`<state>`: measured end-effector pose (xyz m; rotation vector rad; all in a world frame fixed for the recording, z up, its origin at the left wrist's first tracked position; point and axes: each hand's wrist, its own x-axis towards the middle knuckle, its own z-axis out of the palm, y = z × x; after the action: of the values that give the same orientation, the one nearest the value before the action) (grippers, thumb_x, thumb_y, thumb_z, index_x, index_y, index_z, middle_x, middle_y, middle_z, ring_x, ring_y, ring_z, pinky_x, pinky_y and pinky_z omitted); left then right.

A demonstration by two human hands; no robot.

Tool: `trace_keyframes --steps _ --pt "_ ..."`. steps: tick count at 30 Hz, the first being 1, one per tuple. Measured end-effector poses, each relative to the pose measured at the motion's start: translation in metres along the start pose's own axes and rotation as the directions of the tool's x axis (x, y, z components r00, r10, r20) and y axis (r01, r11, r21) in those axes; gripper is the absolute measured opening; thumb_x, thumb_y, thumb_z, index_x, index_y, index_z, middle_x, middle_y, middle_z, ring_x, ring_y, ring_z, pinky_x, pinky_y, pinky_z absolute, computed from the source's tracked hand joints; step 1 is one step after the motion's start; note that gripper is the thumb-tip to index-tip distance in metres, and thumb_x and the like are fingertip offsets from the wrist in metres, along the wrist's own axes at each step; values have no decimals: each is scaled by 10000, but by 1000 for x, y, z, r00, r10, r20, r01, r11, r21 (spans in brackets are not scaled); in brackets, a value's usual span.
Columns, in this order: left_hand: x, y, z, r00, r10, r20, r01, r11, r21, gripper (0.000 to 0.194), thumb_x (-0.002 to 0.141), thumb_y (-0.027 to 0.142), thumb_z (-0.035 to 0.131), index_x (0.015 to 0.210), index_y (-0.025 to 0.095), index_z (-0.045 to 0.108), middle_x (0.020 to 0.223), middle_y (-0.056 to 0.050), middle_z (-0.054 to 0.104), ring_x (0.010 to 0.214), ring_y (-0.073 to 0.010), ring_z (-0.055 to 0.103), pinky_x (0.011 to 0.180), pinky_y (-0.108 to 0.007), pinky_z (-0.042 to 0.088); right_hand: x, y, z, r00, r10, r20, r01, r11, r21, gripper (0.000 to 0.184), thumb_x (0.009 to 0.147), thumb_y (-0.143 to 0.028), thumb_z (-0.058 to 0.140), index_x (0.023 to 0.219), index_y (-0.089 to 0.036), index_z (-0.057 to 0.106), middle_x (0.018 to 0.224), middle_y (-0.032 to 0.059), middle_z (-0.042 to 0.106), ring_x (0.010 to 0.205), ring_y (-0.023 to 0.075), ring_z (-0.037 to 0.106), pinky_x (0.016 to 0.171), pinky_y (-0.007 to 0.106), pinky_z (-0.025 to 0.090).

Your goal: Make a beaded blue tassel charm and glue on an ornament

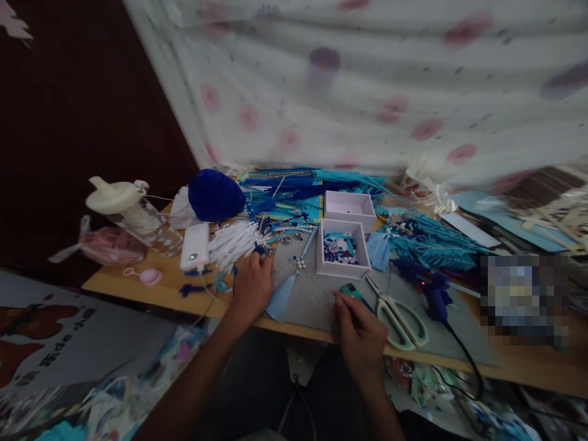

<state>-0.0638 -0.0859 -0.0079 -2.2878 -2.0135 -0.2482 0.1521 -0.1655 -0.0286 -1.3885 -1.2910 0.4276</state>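
My left hand [252, 286] reaches over the mat's left side, its curled fingertips among silver charms [285, 238] and dark blue bits; what they pinch is hidden. My right hand [361, 327] is closed in a pinch near the table's front edge, with a faint thin thread at its fingertips. Between the hands lies a light blue tassel [281, 297] with a cluster of pearly beads [298, 263] at its top. Beyond my right hand sits an open pale box [321, 267] holding blue, red and white beads [337, 248]. A small green object [351, 290] lies beside that hand.
Scissors [402, 321] and a blue glue gun [425, 285] with a red light lie at right. White strips [234, 242], a white power bank [195, 247] and a lidded bottle [142, 217] stand left. Teal tassels [441, 239] pile up behind. A patterned curtain [358, 86] hangs at the back.
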Motion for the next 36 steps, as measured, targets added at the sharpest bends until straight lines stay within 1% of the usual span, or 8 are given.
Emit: trace_keyframes --steps 6,10,15,18,23,26,30,36 --pt "0 -4 6 1000 -9 -22 8 999 -39 303 1023 238 360 1062 179 654 1014 -118 584 947 -254 574 807 -350 433 -1 3 0 1000 11 -24 -11 1000 -1 231 907 -396 655 931 -223 807 892 64 802 771 225 747 729 344 594" --pt "-4 -13 -1 996 -69 -54 68 997 -31 280 1022 239 358 977 175 627 999 -107 582 925 -245 576 795 -339 433 -1 2 -1 1000 16 -22 -16 1000 0 234 918 -396 644 930 -228 806 887 60 800 768 220 742 721 339 589" --pt "-9 -27 -13 992 -90 -92 90 996 -13 273 1014 216 347 979 170 614 1017 -118 578 934 -255 570 816 -352 435 -1 -2 -1 1000 21 2 -21 1000 15 232 930 -382 629 928 -223 797 862 46 790 697 196 716 681 327 574" --pt "-7 -23 -16 996 -35 -79 34 999 -18 285 1024 264 353 976 170 618 1014 -121 583 965 -264 567 840 -363 437 -1 -3 0 1000 10 -2 -10 1000 17 231 934 -373 622 923 -222 796 853 44 788 703 195 716 694 326 576" --pt "4 0 -17 998 68 -8 -67 997 50 302 987 429 484 1008 172 641 1037 -136 606 1013 -305 562 844 -397 440 -1 -2 -1 999 -33 8 33 999 -13 215 934 -352 622 939 -233 800 892 55 798 733 198 731 662 301 569" --pt "10 5 -13 996 83 33 -86 990 111 262 984 356 485 1042 166 656 1055 -149 617 1029 -322 566 831 -407 440 -1 -1 -1 999 -50 -3 50 999 -3 202 931 -335 628 937 -232 801 888 56 801 740 199 737 672 300 577" --pt "13 0 -3 993 119 25 -121 983 136 288 1009 256 393 1026 165 666 1020 -142 616 993 -302 578 824 -394 433 -1 -2 0 997 -71 13 71 997 -2 209 948 -309 606 959 -226 797 853 48 794 697 182 725 635 283 564" --pt "10 -9 -4 996 89 28 -91 991 98 307 1016 244 370 1016 157 664 1018 -135 617 983 -289 578 843 -380 440 -1 -2 0 996 -85 -2 85 996 16 190 944 -283 616 952 -231 798 845 47 792 682 178 726 598 262 557"
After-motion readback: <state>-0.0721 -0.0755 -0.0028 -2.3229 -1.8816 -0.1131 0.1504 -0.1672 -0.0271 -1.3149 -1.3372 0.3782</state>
